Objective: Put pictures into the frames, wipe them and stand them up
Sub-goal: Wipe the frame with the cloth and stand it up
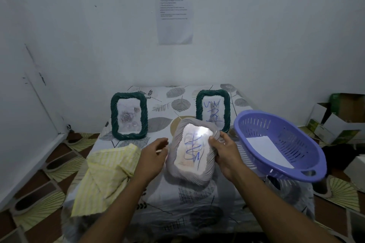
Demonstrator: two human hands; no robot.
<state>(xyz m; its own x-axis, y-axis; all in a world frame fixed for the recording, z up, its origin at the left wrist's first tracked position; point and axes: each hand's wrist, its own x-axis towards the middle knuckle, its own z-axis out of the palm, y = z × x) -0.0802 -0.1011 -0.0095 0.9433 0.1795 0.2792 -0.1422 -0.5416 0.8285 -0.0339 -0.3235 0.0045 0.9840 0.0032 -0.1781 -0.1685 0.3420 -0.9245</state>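
Grey frame [190,156]: centre of the frame, held tilted above the table [197,203], glass side facing up toward the camera. Ribbed rim. The picture inside shows blue scribble lines. A bright glare patch sits on the upper part of the glass.

Right hand [227,154]: grips the grey frame at its upper right edge. The thumb [213,142] lies across the front rim, with the other fingers wrapped behind and hidden.

Left hand [154,154]: just beside the frame's left edge, fingers loosely curled and close together. Cannot tell whether the fingertips touch the rim or pinch anything.

Left green frame [114,116]: stands upright on the table, left of centre, with a rose picture in it.

Right green frame [199,108]: stands upright right of centre, directly behind the grey frame and partly hidden by it. Its picture has blue scribbles.

Yellow striped cloth [106,171]: lies crumpled at the table's lower left, under the left forearm.

Purple basket [308,144]: right of the frame at the table's edge, tilted, with a white sheet [266,150] inside.

Table covering: leaf print.

Printed notice [174,16]: on the wall, upper centre. Text is too small to read.

Cardboard boxes [335,120]: far right, on the floor.
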